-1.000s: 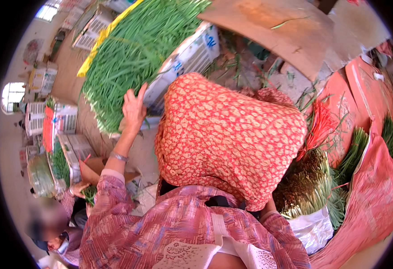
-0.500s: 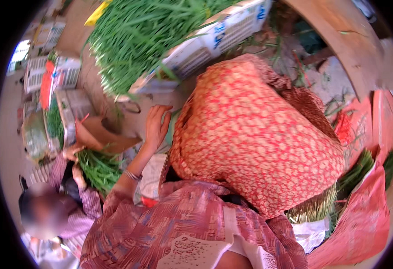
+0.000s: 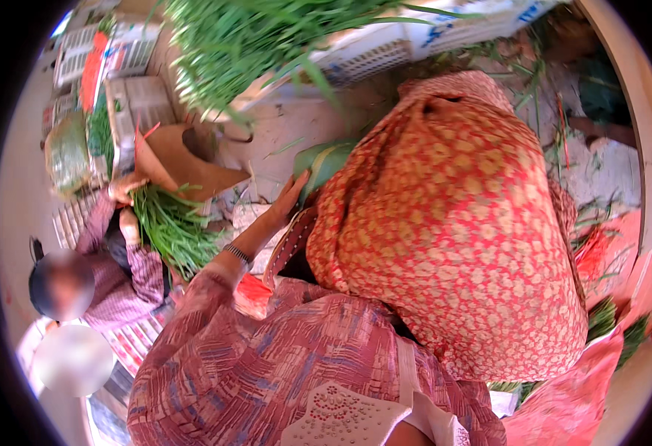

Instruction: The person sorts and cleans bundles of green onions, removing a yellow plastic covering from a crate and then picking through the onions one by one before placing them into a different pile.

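Observation:
My left hand (image 3: 291, 196), with a bracelet on the wrist, rests against a smooth green thing with a yellow stripe (image 3: 323, 162); its kind I cannot make out. The fingers look stretched along its side, and the thumb is partly hidden. Right beside that hand bulges a large red cloth with yellowish flowers (image 3: 452, 238), spread over my lap and right side. My right hand does not show. A brown strap-like edge with pale stitching (image 3: 290, 241) lies near my left forearm.
Ahead stands a white plastic crate (image 3: 370, 58) heaped with long green leafy stalks (image 3: 259, 44). A co-worker (image 3: 117, 275) at the left handles a green bunch (image 3: 173, 230) beside a brown curved sheet (image 3: 181, 163). Red sacking (image 3: 564, 401) lies at the lower right.
My left hand has come down from hovering, fingers bent, onto the green thing. The flowered cloth has shifted right and risen in view. The whole view has swung, so the crate sits higher.

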